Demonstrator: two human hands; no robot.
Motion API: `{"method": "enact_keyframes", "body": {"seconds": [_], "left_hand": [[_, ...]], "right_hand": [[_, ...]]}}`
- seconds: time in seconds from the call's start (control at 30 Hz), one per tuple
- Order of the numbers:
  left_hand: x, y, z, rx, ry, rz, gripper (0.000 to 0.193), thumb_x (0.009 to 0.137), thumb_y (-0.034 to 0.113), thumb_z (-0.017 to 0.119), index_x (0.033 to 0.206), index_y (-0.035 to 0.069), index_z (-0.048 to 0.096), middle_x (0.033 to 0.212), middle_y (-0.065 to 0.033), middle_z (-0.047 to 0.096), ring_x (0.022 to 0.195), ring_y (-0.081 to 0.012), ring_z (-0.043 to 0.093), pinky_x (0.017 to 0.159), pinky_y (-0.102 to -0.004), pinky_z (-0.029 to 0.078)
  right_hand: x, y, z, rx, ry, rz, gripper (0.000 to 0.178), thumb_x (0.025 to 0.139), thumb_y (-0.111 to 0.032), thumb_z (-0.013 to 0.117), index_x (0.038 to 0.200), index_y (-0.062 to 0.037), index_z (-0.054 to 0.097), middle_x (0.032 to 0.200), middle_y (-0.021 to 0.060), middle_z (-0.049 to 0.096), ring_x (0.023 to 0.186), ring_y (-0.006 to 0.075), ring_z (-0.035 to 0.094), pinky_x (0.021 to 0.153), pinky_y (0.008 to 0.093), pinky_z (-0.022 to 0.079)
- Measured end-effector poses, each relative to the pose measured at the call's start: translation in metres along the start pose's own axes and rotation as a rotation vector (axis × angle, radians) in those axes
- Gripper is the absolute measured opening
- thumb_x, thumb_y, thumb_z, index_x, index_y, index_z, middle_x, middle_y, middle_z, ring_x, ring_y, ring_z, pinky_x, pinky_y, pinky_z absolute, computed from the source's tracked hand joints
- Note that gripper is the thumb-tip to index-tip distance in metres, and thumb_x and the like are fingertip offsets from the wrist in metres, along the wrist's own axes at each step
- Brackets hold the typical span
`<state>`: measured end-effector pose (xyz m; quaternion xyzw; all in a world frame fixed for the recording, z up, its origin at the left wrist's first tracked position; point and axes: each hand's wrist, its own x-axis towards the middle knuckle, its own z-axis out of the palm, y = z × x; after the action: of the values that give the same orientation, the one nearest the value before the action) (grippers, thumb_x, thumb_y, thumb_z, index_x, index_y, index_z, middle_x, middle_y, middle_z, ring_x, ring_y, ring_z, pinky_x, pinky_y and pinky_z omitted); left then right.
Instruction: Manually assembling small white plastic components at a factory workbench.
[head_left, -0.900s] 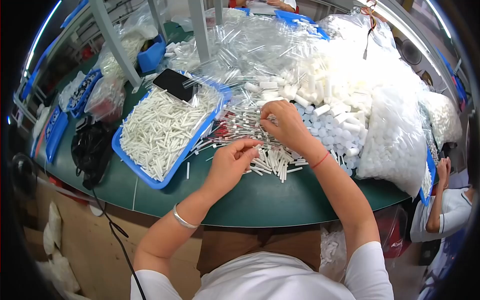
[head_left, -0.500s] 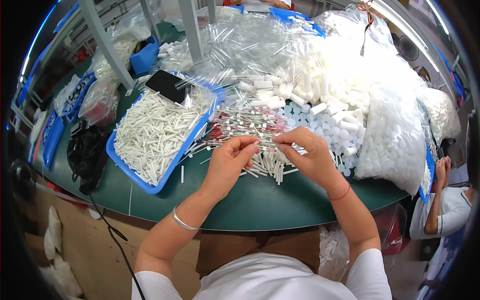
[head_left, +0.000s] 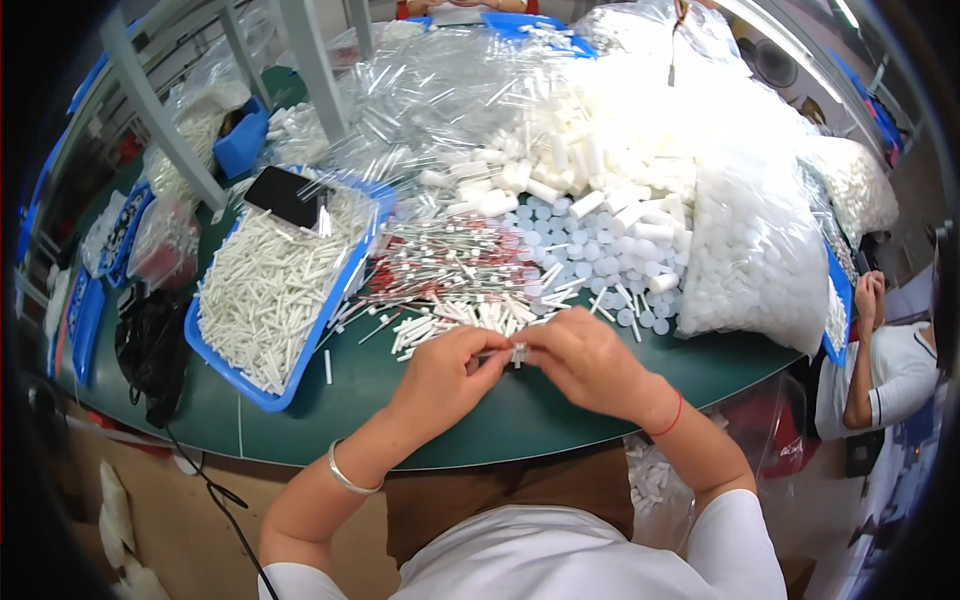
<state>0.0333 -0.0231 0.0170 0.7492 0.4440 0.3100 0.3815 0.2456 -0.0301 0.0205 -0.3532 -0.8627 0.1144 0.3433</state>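
Note:
My left hand [head_left: 445, 372] and my right hand [head_left: 592, 362] meet over the front of the green table, fingertips almost touching. A small white piece [head_left: 519, 353] shows between them, pinched at my right fingertips. My left thumb and forefinger are pressed together beside it; what they grip is too small and covered to name. Just beyond the hands lie loose white sticks [head_left: 462, 322]. Behind these spreads a pile of thin parts with red and pale leads and white ends [head_left: 445, 255].
On the left a blue tray [head_left: 262, 398] holds many white sticks, with a black phone [head_left: 284, 196] on top. Milky discs [head_left: 575, 245], white cylinders [head_left: 590, 205] and a full clear bag [head_left: 755, 255] lie on the right. Another person's hands [head_left: 870, 300] are at far right.
Both hands have come down and nearer to me, away from the pile, and closer together. A small white piece now shows between the fingertips. The whole view has shifted slightly.

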Motion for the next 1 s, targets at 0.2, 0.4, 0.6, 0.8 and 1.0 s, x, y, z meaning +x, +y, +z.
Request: {"method": "enact_keyframes", "body": {"seconds": [0.2, 0.4, 0.6, 0.8, 1.0], "left_hand": [[-0.005, 0.002, 0.013, -0.191, -0.119, -0.1, 0.014, 0.087, 0.01, 0.066, 0.098, 0.002, 0.068, 0.079, -0.0081, 0.068, 0.056, -0.0082, 0.055, 0.055, -0.0237, 0.045], [-0.002, 0.008, 0.027, 0.07, -0.062, 0.283, 0.01, 0.083, 0.007, 0.067, 0.092, 0.002, 0.067, 0.085, -0.0129, 0.068, 0.073, -0.0289, 0.066, 0.064, -0.0358, 0.053], [0.027, 0.019, 0.036, 0.099, -0.143, 0.346, 0.009, 0.086, 0.009, 0.065, 0.092, 0.003, 0.064, 0.083, -0.0129, 0.066, 0.073, -0.033, 0.063, 0.063, -0.0391, 0.05], [0.106, 0.009, 0.065, 0.412, 0.153, 0.541, 0.018, 0.08, 0.012, 0.069, 0.096, 0.004, 0.064, 0.093, -0.0134, 0.062, 0.091, -0.0325, 0.059, 0.079, -0.0414, 0.047], [0.13, 0.003, 0.092, 0.449, 0.11, 0.548, 0.022, 0.077, 0.007, 0.064, 0.098, 0.002, 0.059, 0.088, -0.0161, 0.061, 0.087, -0.034, 0.058, 0.078, -0.0438, 0.047]], "right_hand": [[-0.03, -0.009, -0.002, -0.076, -0.01, -0.082, 0.051, 0.074, -0.002, 0.074, 0.121, -0.0056, 0.056, 0.081, 0.0049, 0.06, 0.076, 0.0226, 0.058, 0.069, 0.034, 0.046], [-0.045, -0.01, -0.001, 0.018, 0.061, 0.089, 0.049, 0.077, 0.0, 0.071, 0.123, -0.0054, 0.056, 0.079, 0.0054, 0.063, 0.073, 0.0245, 0.058, 0.069, 0.0338, 0.047], [-0.06, 0.001, -0.006, 0.064, 0.145, 0.232, 0.029, 0.077, 0.0, 0.071, 0.105, -0.0044, 0.065, 0.084, 0.0075, 0.067, 0.078, 0.0256, 0.061, 0.069, 0.034, 0.049], [-0.063, 0.017, -0.015, 0.021, 0.491, 0.378, 0.015, 0.075, -0.003, 0.072, 0.089, -0.0041, 0.067, 0.071, 0.0056, 0.057, 0.068, 0.0205, 0.056, 0.066, 0.0315, 0.046], [-0.07, 0.025, -0.012, 0.381, 0.59, 0.57, 0.013, 0.087, -0.005, 0.065, 0.098, -0.0005, 0.059, 0.087, 0.0053, 0.066, 0.084, 0.0104, 0.065, 0.074, 0.0253, 0.052]]}}
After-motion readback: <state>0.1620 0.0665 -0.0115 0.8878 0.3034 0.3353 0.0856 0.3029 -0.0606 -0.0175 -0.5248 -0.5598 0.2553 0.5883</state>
